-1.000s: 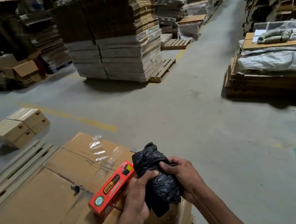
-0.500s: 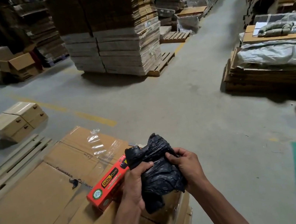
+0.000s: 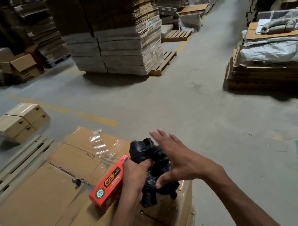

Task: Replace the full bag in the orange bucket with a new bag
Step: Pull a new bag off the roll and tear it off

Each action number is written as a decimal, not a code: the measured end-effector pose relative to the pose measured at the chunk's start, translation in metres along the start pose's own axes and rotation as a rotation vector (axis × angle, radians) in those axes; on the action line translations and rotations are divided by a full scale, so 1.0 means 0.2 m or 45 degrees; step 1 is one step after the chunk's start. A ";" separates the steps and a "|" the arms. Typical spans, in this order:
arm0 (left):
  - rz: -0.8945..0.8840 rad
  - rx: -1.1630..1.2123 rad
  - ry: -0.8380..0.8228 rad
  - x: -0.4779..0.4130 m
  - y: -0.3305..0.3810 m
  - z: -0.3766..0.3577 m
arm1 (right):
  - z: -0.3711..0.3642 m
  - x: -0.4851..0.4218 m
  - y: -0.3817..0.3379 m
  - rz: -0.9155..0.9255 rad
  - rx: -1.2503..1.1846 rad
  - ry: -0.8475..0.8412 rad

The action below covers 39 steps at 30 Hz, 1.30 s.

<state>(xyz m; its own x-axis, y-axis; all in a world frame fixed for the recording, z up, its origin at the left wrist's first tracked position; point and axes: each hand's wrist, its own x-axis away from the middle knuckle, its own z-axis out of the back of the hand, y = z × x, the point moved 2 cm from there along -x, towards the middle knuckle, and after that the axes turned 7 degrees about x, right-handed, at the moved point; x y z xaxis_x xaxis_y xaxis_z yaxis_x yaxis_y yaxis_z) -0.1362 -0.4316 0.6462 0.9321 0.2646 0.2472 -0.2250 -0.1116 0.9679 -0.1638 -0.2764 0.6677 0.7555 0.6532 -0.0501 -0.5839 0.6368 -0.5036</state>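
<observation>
Gripping one crumpled black bag [image 3: 154,167], the left hand [image 3: 134,175] is closed round its middle above the cardboard stack's [image 3: 46,199] right edge. The bag's long axis runs roughly near-to-far (no clear pointing end). One red box [image 3: 109,183] lies just beside it. The right hand [image 3: 179,159] is spread wide, its thumb against the bag.

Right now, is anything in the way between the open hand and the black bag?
Nothing visible is. The right hand is open with fingers spread, just beside the crumpled black bag, with no object between them. The left hand already grips the bag. The orange box lies on the bag's far side, out of the way.
</observation>
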 end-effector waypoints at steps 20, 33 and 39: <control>0.353 0.364 -0.304 0.04 0.00 0.03 | -0.02 -0.10 0.18 -0.019 -0.237 -0.338; 0.321 0.199 -0.232 0.05 0.00 0.09 | -0.04 -0.09 0.29 -0.035 -0.561 -0.623; 0.045 -0.144 -0.138 0.04 0.08 0.06 | -0.16 -0.12 0.18 -0.259 -1.167 -0.428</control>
<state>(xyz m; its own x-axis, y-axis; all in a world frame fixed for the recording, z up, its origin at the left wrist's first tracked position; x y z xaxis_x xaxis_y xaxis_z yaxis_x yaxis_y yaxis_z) -0.1288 -0.4419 0.6643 0.9469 0.1564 0.2810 -0.2832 -0.0090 0.9590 -0.1936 -0.2823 0.6228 0.6096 0.7390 0.2866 0.1091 0.2800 -0.9538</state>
